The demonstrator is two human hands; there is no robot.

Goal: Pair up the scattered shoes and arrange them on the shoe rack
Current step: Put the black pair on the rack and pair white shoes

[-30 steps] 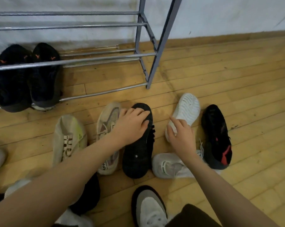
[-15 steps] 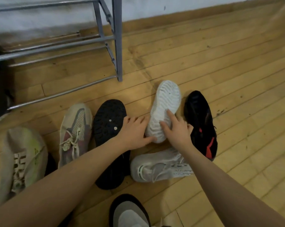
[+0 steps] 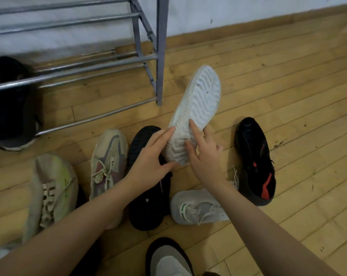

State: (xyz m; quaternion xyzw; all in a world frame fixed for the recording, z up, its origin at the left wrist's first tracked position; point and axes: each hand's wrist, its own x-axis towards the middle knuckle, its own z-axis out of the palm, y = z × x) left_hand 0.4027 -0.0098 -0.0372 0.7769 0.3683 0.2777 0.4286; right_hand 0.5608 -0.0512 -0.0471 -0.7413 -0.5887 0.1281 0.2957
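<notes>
A white shoe [image 3: 200, 104] is tilted up off the floor, ridged sole facing me and toe pointing toward the rack. My left hand [image 3: 150, 162] holds its heel from the left, fingers along the side and thumb under the heel. From the right, my right hand [image 3: 204, 162] grips the same heel with the index finger lying on the sole. A matching white shoe [image 3: 196, 210] lies on its side under my right wrist. The grey metal shoe rack [image 3: 158, 56] stands at the back left, with a black pair [image 3: 11, 108] on its lowest rails.
On the wooden floor lie a black shoe sole-up [image 3: 146, 206], a black shoe with red marks [image 3: 256, 160], a beige and grey sneaker [image 3: 109, 158], a beige sneaker with neon yellow [image 3: 51, 192] and a grey shoe with black rim [image 3: 168, 259]. A white wall runs behind the rack.
My left hand left the black sole-up shoe and joined the right hand on the white shoe. The white shoe has been lifted and tilted toward the rack.
</notes>
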